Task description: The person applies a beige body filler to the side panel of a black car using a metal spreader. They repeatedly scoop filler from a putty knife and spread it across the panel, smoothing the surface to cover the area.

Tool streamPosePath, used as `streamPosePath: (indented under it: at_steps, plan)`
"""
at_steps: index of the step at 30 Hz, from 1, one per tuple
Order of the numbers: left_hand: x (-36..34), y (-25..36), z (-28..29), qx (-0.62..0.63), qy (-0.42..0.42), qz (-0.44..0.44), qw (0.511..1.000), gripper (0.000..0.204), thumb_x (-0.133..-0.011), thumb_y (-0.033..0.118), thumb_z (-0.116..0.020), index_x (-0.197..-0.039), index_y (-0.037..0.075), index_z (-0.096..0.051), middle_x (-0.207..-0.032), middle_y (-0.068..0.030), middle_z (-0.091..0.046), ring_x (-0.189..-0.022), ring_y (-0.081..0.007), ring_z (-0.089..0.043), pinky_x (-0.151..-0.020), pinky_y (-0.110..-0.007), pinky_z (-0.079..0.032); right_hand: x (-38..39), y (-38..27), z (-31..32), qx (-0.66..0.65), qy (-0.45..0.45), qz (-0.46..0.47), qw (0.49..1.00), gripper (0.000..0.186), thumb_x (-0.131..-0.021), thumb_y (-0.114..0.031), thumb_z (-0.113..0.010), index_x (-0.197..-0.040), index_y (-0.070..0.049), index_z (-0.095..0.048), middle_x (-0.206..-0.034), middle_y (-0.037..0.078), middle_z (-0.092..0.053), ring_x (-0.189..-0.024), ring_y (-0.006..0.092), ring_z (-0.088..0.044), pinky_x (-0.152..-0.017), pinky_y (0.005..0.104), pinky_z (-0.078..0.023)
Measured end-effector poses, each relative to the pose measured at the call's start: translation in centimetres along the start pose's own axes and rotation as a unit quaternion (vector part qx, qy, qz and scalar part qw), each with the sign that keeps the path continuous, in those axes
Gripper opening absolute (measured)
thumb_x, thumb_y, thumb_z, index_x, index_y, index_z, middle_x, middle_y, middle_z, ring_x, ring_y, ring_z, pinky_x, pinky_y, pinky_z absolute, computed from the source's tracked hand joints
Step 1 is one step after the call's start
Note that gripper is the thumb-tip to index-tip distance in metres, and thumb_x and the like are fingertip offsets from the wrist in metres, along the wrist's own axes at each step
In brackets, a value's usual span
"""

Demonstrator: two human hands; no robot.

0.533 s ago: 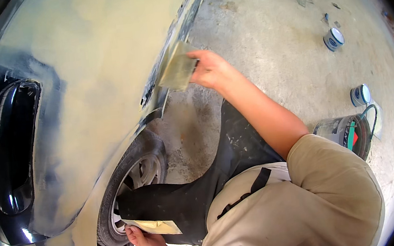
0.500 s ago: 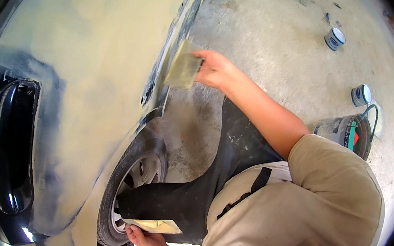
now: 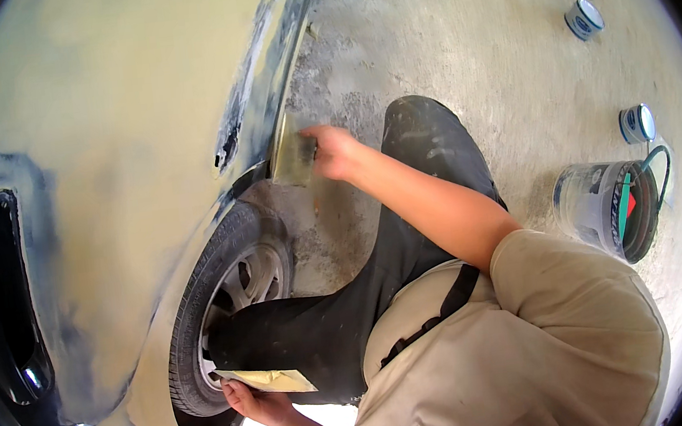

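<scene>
The car body panel (image 3: 99,156), coated in pale filler, fills the left. Below the tyre (image 3: 225,302), the left hand (image 3: 253,401) pinches a flat mixing board (image 3: 272,379) by its near edge. Right hand (image 3: 334,151) fingers are closed on a thin spreader (image 3: 294,153) against the panel's edge; it looks light and springy, best held along its back edge.

Bare concrete floor (image 3: 454,23), dusty and stained, fills the upper right. Two small round tins sit on it, one at one o'clock (image 3: 584,18) and one at three o'clock (image 3: 637,124), well apart. Just below the second, a grimy plastic bucket (image 3: 588,206) stands upright (a green hose (image 3: 662,168) loops over its rim); a tyre on a silver wheel (image 3: 228,289) sits at seven o'clock.
</scene>
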State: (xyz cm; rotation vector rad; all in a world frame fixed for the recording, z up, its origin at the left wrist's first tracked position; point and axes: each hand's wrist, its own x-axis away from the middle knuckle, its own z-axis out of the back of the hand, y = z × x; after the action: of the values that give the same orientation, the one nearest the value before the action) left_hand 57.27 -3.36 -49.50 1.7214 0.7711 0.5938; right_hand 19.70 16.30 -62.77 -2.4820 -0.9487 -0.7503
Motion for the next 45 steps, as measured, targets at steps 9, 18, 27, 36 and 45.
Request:
streamPosePath:
  at_steps: [9, 18, 27, 36, 45]
  plan:
    - [-0.2, -0.3, 0.8, -0.003, 0.010, -0.011, 1.000, 0.026, -0.092, 0.016, -0.058, -0.113, 0.000, -0.054, -0.117, -0.0118, -0.060, -0.105, -0.0211, -0.056, -0.097, -0.035, -0.041, -2.3, 0.4, -1.2, -0.019, 0.015, 0.011, 1.000, 0.028, -0.095, -0.014, -0.040, -0.113, 0.005, -0.051, -0.114, 0.018, -0.057, -0.105, 0.0306, -0.058, -0.091, 0.0531, -0.048]
    - [-0.1, -0.6, 0.9, 0.008, 0.024, -0.023, 0.999, 0.031, -0.093, 0.015, -0.056, -0.120, -0.001, -0.052, -0.120, -0.0134, -0.060, -0.106, -0.0222, -0.059, -0.096, -0.034, -0.045, -2.2, -0.5, -0.2, -0.013, 0.029, 0.014, 0.999, 0.030, -0.096, -0.014, -0.039, -0.117, 0.005, -0.049, -0.118, 0.017, -0.056, -0.109, 0.0317, -0.056, -0.095, 0.0551, -0.045]
    - [-0.1, -0.2, 0.5, 0.009, -0.007, -0.009, 1.000, 0.032, -0.094, 0.017, -0.055, -0.121, -0.001, -0.051, -0.118, -0.0128, -0.060, -0.103, -0.0206, -0.059, -0.096, -0.033, -0.045, -2.9, 1.5, 0.4, 0.010, 0.024, 0.023, 0.999, 0.028, -0.095, -0.014, -0.042, -0.115, 0.004, -0.050, -0.114, 0.015, -0.057, -0.103, 0.0304, -0.058, -0.086, 0.0551, -0.048]
    - [0.0, -0.2, 0.3, 0.015, -0.018, -0.004, 1.000, 0.031, -0.094, 0.017, -0.056, -0.119, 0.000, -0.052, -0.117, -0.0113, -0.060, -0.103, -0.0202, -0.059, -0.095, -0.034, -0.045, -2.1, 2.3, -2.8, -0.024, 0.065, 0.066, 0.995, 0.025, -0.093, -0.012, -0.045, -0.112, 0.005, -0.051, -0.110, 0.017, -0.056, -0.099, 0.0304, -0.056, -0.082, 0.0506, -0.049]
    - [-0.1, -0.4, 0.7, 0.035, -0.008, 0.008, 0.999, 0.030, -0.093, 0.017, -0.056, -0.119, 0.002, -0.052, -0.117, -0.0112, -0.060, -0.105, -0.0207, -0.058, -0.096, -0.035, -0.045, 4.4, 1.5, -8.2, 0.025, 0.062, 0.081, 0.994, 0.027, -0.093, -0.006, -0.043, -0.115, 0.009, -0.047, -0.117, 0.019, -0.052, -0.102, 0.0302, -0.057, -0.085, 0.0495, -0.051]
